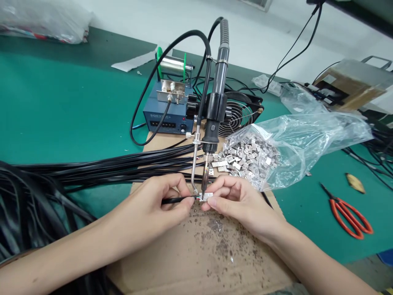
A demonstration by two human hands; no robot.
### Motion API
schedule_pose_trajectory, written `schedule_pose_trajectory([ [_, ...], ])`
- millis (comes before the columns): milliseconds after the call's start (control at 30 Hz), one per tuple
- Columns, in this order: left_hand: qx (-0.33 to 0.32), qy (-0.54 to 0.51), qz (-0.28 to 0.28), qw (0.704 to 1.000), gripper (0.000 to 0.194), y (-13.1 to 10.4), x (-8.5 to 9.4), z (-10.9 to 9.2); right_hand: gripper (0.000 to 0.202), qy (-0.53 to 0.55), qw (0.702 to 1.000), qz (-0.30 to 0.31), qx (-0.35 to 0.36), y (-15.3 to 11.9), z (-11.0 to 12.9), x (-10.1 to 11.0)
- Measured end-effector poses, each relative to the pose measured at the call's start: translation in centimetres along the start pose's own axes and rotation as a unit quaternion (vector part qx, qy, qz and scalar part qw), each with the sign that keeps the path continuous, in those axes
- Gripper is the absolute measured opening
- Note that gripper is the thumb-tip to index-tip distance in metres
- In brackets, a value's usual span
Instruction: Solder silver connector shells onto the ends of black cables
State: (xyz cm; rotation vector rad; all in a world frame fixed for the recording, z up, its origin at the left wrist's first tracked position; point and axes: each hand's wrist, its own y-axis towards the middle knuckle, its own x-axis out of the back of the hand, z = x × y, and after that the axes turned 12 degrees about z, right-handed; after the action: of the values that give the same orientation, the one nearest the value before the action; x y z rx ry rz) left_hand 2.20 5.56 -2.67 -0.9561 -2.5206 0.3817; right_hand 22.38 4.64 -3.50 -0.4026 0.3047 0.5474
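Note:
My left hand (167,200) pinches a black cable (176,200) close to its end, where thin coloured wires show. Between the thumb and fingers of my right hand (233,196) is a small silver USB connector (208,196). Wires and connector meet directly under the tip of a soldering iron (213,127), which hangs point-down in a black clamp. A thin metal solder feed tube (194,164) runs down beside the iron to the same spot. Whether the tip touches the connector is too small to tell.
Loose connectors (245,157) spill from a clear plastic bag (307,139) at the right. Black cables (107,166) lie bundled at the left. Behind stand a blue solder feeder (167,112) with a solder spool (172,65) and a fan (239,114). Red-handled scissors (351,213) and stained cardboard (184,254) lie nearer.

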Motion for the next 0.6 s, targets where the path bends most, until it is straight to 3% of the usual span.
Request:
schedule_pose_trajectory([
  [600, -0.028, -0.066, -0.004, 0.997, 0.017, -0.45, -0.28, -0.28, 0.011, 0.036, 0.998, 0.052, 0.024, -0.17, -0.28, 0.3],
])
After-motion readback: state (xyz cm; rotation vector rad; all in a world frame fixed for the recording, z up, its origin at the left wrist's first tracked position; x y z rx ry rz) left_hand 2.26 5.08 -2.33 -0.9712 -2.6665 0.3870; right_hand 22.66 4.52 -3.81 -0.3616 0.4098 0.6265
